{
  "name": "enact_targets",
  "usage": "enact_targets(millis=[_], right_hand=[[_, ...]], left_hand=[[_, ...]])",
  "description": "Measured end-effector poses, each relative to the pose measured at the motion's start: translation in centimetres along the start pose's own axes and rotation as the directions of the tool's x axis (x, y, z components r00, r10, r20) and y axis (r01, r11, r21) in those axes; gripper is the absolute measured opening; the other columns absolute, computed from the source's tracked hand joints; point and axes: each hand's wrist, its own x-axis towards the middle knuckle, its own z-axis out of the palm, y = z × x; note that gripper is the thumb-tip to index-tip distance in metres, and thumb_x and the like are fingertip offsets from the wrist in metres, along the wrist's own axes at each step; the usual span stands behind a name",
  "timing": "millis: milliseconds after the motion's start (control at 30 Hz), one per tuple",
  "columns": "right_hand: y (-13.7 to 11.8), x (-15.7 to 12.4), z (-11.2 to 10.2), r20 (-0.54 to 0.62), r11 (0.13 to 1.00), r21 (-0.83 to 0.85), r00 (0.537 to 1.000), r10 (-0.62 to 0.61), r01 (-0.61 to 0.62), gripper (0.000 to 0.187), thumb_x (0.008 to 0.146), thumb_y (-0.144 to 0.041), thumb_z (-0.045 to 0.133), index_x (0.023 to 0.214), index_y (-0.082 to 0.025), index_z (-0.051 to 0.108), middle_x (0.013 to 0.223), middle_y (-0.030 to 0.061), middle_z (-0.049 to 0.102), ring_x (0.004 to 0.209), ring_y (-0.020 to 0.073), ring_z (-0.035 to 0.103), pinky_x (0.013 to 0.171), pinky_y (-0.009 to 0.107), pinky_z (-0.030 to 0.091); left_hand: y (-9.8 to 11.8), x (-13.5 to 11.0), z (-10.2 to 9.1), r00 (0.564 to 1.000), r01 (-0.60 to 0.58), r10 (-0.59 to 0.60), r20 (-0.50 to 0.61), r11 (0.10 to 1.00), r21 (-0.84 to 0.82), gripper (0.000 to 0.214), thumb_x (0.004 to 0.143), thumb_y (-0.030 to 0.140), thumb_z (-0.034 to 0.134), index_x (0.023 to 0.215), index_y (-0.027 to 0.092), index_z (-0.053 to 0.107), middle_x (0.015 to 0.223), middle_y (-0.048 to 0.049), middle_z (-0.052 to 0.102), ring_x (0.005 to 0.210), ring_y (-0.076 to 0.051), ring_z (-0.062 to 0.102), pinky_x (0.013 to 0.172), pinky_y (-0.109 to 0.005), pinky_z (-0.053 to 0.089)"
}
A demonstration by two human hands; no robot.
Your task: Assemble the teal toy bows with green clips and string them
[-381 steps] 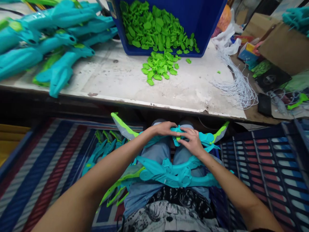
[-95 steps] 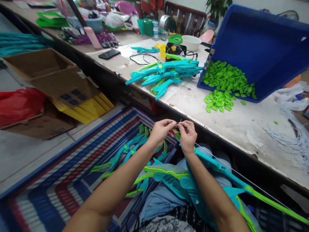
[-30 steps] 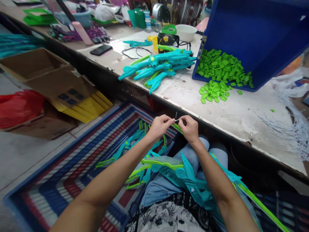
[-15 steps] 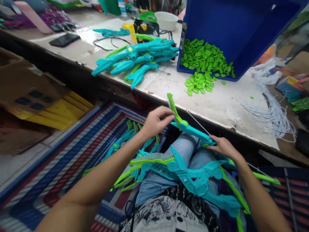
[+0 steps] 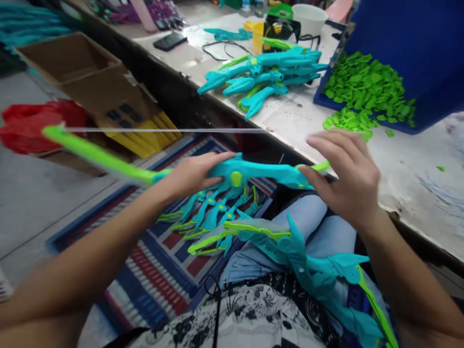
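A turquoise and green toy bow (image 5: 261,170) spans the space before me, roughly level. My left hand (image 5: 194,174) is closed around its turquoise grip, left of centre. A white string (image 5: 163,130) runs from the tip of the long green limb (image 5: 101,154) towards the right. At the right end of the bow, my right hand (image 5: 350,176) has its thumb against the turquoise part, with its fingers stretched apart above a short green piece. Another turquoise and green bow (image 5: 308,261) lies across my lap.
Turquoise bow parts (image 5: 268,67) are piled on the table (image 5: 286,140). A tipped blue bin (image 5: 406,38) spills small green pieces (image 5: 366,87). Several bows (image 5: 210,212) rest on the striped mat (image 5: 145,280) below left. Cardboard boxes (image 5: 90,87) and a red bag (image 5: 39,125) stand farther left.
The bow has swung up and left from above my knees. My left hand now grips it at the middle; my right hand has loosened from its end. The view has turned left.
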Motion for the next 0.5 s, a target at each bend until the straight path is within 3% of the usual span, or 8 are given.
enact_targets(millis=[67,133,167,233,333,367,433,500], right_hand=[[-0.7,-2.4,0.9,0.027,1.0,-0.002,0.999,-0.031,0.031,0.021,0.086,-0.036,0.063,0.106,-0.029,0.065,0.103,0.0055,0.069,0.103,0.0227,0.063,0.089,0.037,0.051],[0.1,-6.2,2.5,0.204,0.998,0.058,0.979,-0.018,0.007,0.022,0.086,-0.037,0.062,0.106,-0.028,0.066,0.097,0.0052,0.071,0.092,0.0204,0.067,0.083,0.033,0.055],[0.7,-8.3,3.5,0.318,0.994,0.081,0.947,0.038,-0.067,0.023,0.088,-0.039,0.06,0.106,-0.027,0.067,0.095,0.0051,0.072,0.086,0.0197,0.069,0.077,0.031,0.057],[2.1,-12.8,5.5,0.51,0.953,0.01,0.821,0.256,-0.303,0.037,0.087,-0.049,0.056,0.114,-0.024,0.065,0.104,0.0076,0.072,0.089,0.0223,0.07,0.074,0.032,0.059],[3.0,-18.1,7.5,0.659,0.82,-0.149,0.562,0.499,-0.553,0.062,0.086,-0.057,0.049,0.135,-0.02,0.051,0.126,0.0111,0.063,0.108,0.027,0.065,0.086,0.037,0.058],[3.0,-19.3,7.7,0.678,0.783,-0.183,0.5,0.539,-0.595,0.065,0.087,-0.058,0.047,0.138,-0.018,0.049,0.13,0.0114,0.06,0.113,0.0273,0.062,0.091,0.038,0.056],[2.8,-20.8,7.7,0.679,0.738,-0.226,0.441,0.588,-0.636,0.065,0.087,-0.057,0.044,0.137,-0.017,0.05,0.134,0.0109,0.057,0.119,0.0273,0.058,0.097,0.038,0.052],[2.7,-21.4,7.4,0.643,0.727,-0.244,0.454,0.617,-0.642,0.062,0.087,-0.057,0.044,0.132,-0.016,0.056,0.131,0.0102,0.059,0.118,0.0279,0.059,0.098,0.038,0.051]], left_hand=[[-6.7,-6.2,-0.1,0.98,0.189,-0.194,-0.038,0.976,-0.113,0.062,0.07,0.034,0.074,0.129,0.033,0.056,0.12,0.004,0.066,0.099,-0.021,0.059,0.088,-0.027,0.042],[-12.2,-12.4,2.2,0.915,0.382,-0.402,-0.029,0.888,-0.256,0.055,0.067,0.046,0.076,0.12,0.036,0.061,0.116,0.0085,0.068,0.095,-0.02,0.061,0.084,-0.027,0.044],[-14.3,-15.0,4.2,0.873,0.458,-0.488,-0.016,0.83,-0.32,0.053,0.065,0.047,0.078,0.115,0.037,0.063,0.112,0.0101,0.069,0.095,-0.02,0.061,0.084,-0.027,0.045],[-17.2,-18.9,9.1,0.782,0.58,-0.622,0.041,0.701,-0.416,0.047,0.062,0.048,0.079,0.106,0.036,0.065,0.101,0.0108,0.072,0.093,-0.021,0.063,0.082,-0.027,0.048],[-19.0,-20.4,17.7,0.634,0.75,-0.743,0.216,0.522,-0.406,0.06,0.057,0.05,0.079,0.108,0.024,0.063,0.106,0.0004,0.072,0.106,-0.031,0.06,0.091,-0.037,0.049],[-19.3,-20.0,20.5,0.614,0.773,-0.744,0.265,0.498,-0.393,0.063,0.059,0.049,0.077,0.112,0.018,0.062,0.112,-0.005,0.07,0.11,-0.033,0.059,0.095,-0.039,0.047],[-19.7,-18.6,25.6,0.587,0.802,-0.735,0.341,0.47,-0.369,0.064,0.064,0.046,0.073,0.116,0.012,0.059,0.119,-0.012,0.066,0.115,-0.035,0.057,0.1,-0.041,0.044],[-20.0,-17.0,29.9,0.571,0.818,-0.715,0.403,0.456,-0.351,0.061,0.069,0.041,0.07,0.12,0.01,0.057,0.123,-0.0137,0.064,0.119,-0.033,0.055,0.102,-0.04,0.043]])
